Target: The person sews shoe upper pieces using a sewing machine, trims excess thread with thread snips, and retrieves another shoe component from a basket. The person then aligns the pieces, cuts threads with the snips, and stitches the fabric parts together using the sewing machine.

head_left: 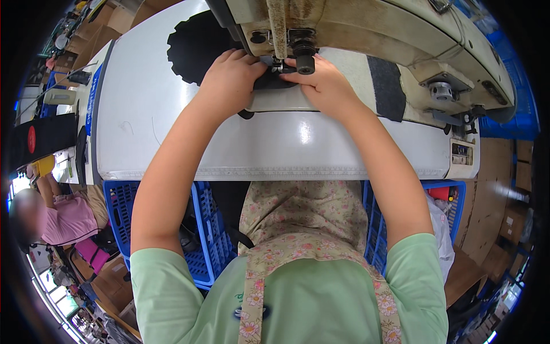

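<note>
Two hands meet at the presser foot (pixel 279 65) — left hand (pixel 232 80) palm down, right hand (pixel 322 85) with thumb and forefinger extended; whether either pinches, I cannot tell — on matte black cloth (pixel 197 47), its long axis slanting from the foot to a rounded, notched end pointing far left. The stained cream sewing machine (pixel 375 26) overhangs and partly hides it; rightward lies a dark fabric strip (pixel 387 89), with blue latticed plastic baskets (pixel 213 229) below the smooth white table's (pixel 286 140) near edge.

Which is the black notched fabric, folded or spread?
Spread where visible: the black notched fabric lies flat, rim unfolded, beyond the left hand; covered part, cannot tell.
</note>
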`<action>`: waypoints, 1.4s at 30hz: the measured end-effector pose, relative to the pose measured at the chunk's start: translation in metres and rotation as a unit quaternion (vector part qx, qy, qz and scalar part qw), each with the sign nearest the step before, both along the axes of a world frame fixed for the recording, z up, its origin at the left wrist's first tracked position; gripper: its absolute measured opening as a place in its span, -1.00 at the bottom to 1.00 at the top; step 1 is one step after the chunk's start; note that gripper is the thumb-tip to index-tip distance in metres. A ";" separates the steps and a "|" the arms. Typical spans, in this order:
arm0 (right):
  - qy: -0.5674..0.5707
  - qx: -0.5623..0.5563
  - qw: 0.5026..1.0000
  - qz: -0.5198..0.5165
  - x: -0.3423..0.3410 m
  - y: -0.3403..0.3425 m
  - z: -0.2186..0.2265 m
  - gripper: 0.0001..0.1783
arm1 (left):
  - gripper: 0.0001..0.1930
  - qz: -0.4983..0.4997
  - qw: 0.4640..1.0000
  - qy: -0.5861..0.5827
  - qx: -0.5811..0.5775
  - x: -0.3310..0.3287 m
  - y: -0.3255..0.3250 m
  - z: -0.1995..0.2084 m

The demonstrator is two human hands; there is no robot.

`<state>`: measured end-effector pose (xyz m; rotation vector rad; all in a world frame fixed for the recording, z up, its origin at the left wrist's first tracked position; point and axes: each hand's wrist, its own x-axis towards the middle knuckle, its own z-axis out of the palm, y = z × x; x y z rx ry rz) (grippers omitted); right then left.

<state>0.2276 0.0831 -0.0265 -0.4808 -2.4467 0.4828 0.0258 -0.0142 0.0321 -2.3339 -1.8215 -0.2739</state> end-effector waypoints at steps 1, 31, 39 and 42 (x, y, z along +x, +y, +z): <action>0.000 0.000 1.000 0.001 0.001 0.000 0.001 -0.56 | -0.62 0.001 1.000 0.000 0.000 0.000 0.000 -0.001; -0.001 -0.063 0.998 0.001 0.002 -0.004 0.005 -0.57 | -0.51 0.017 0.997 0.029 -0.073 -0.001 0.005 0.000; 0.002 -0.055 0.998 0.009 0.003 -0.002 0.010 -0.59 | -0.72 -0.019 0.999 0.027 0.029 0.007 -0.005 0.000; 0.009 -0.028 1.000 0.004 0.002 0.001 0.007 -0.59 | -0.73 -0.058 0.994 0.021 0.092 0.026 -0.019 0.004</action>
